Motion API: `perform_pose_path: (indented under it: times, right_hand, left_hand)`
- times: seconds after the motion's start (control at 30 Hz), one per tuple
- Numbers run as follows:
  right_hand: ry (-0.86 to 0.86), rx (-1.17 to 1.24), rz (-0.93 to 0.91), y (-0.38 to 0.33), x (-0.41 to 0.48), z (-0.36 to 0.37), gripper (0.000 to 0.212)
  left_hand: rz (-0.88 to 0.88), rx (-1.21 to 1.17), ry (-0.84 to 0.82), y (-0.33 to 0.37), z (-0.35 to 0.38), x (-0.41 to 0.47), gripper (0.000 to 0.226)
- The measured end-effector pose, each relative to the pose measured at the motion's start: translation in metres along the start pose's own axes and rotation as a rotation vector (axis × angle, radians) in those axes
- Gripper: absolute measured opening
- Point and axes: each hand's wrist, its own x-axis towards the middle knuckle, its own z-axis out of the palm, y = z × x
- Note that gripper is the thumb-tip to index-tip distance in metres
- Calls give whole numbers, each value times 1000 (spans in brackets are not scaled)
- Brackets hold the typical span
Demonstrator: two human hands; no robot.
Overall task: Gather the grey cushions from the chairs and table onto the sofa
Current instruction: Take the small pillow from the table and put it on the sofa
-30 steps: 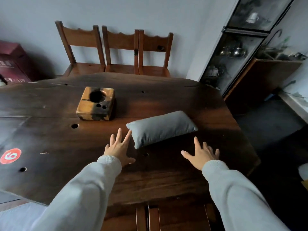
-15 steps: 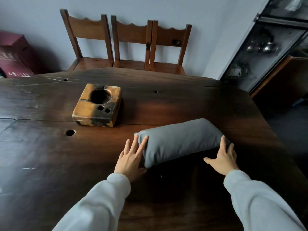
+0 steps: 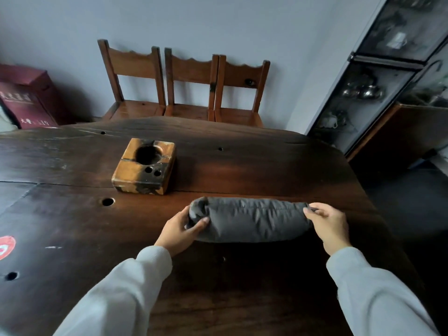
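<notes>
The biggest thing before me was the desk point(image 3: 242, 166), one heavy slab of dark wood, worn and scratched, with round holes in it and an uneven far edge. Behind it, three wooden chairs point(image 3: 191, 93) stood side by side against the pale wall; their seats were bare, with no cushion on any of them. At the right stood a dark glass cabinet point(image 3: 378, 76), and I saw no sofa in this view.

What had just changed was my hold. A second before, both my hands lay open and flat on the wood, short of the grey cushion point(image 3: 249, 219). Half a second before, they had only come against its two ends. At this moment my left hand point(image 3: 180, 230) was closed around the left end, with the thumb across the fabric, and my right hand point(image 3: 329, 225) pinched the right end, so each grip had the cushion. It was on the desk near the front right edge; I could not tell if it was already lifted. I judged that the pick-up was secured and that the carry to the sofa was next.

The cushion was soft and oblong, bunched almost into a roll, and its matte cloth was finely wrinkled. Beyond it sat a square wooden block point(image 3: 144, 168), orange-brown with dark burnt patches, one large round hollow and two small holes.
</notes>
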Motion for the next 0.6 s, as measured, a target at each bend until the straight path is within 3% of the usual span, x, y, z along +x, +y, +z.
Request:
perform_pose_path:
  times: [0.07, 0.2, 0.33, 0.47, 0.6]
  right_hand:
    - [-54, 73, -7, -30, -32, -26, 9]
    - [-315, 340, 79, -65, -96, -8, 12]
    - [-235, 118, -58, -65, -150, -33, 20]
    - [-264, -74, -65, -50, -185, -90, 64]
    - [-293, 2, 44, -43, -199, -117, 99]
  left_hand:
    - [-31, -150, 28, 42, -15, -13, 28]
    - [76, -15, 79, 94, -14, -38, 16]
    - [64, -11, 163, 121, -27, -92, 22]
    - [8, -113, 242, 130, -66, -159, 17]
    - [1, -270, 303, 134, -96, -206, 15]
